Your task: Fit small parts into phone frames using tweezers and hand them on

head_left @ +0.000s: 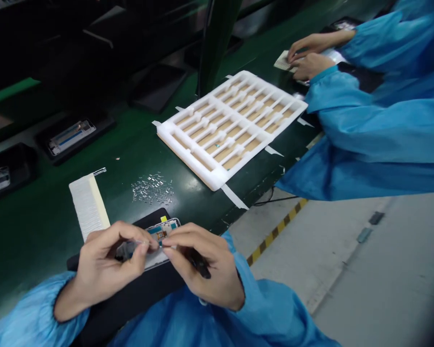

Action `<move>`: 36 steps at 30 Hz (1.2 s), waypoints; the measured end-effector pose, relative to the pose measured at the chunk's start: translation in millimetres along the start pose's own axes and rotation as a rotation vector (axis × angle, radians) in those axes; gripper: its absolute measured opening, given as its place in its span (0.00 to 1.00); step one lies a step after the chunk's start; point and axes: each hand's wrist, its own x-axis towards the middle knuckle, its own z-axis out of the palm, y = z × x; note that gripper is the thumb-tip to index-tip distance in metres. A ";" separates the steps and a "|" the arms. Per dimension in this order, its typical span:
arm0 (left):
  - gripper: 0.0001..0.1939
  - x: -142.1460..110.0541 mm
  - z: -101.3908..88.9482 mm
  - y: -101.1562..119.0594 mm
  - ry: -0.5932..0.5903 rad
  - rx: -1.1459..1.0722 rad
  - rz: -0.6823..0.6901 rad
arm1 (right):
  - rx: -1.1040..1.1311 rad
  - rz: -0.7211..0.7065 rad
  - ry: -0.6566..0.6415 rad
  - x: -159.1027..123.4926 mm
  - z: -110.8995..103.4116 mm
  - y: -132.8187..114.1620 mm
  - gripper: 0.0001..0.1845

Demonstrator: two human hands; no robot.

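My left hand (108, 262) pinches a thin metal piece (143, 242) between thumb and fingertips, just over a smartphone frame (161, 233) with its circuit board showing. My right hand (198, 265) grips a black-handled tool (199, 264), and its fingertips touch the phone frame's near edge. The hands hide much of the frame's lower part. The frame lies on a black mat (152, 219). Beyond it, a scatter of tiny metal parts (152, 188) lies on the green bench (112, 159).
A white foam tray (227, 127) is taped to the bench. A white pad (88, 207) lies at left. A co-worker's hands (307, 55) in blue sleeves work at right. Phones sit in black holders (70, 137) at far left. Grey floor with striped tape (277, 231) lies beyond the bench edge.
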 end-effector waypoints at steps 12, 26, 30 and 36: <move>0.09 -35.0 -4.7 -33.0 -0.070 0.676 0.196 | -0.634 -0.233 -0.304 2.6 -23.0 39.7 0.14; 0.13 -44.2 -1.0 -43.0 -0.109 0.806 0.377 | -0.827 -0.332 -0.438 15.2 -14.3 48.0 0.18; 0.15 -38.5 0.8 -42.2 -0.102 0.812 0.423 | -0.877 -0.381 -0.452 16.4 -13.5 45.8 0.20; 0.17 -29.3 6.1 -42.2 -0.114 0.860 0.467 | -0.976 -0.465 -0.436 18.5 -10.1 40.9 0.18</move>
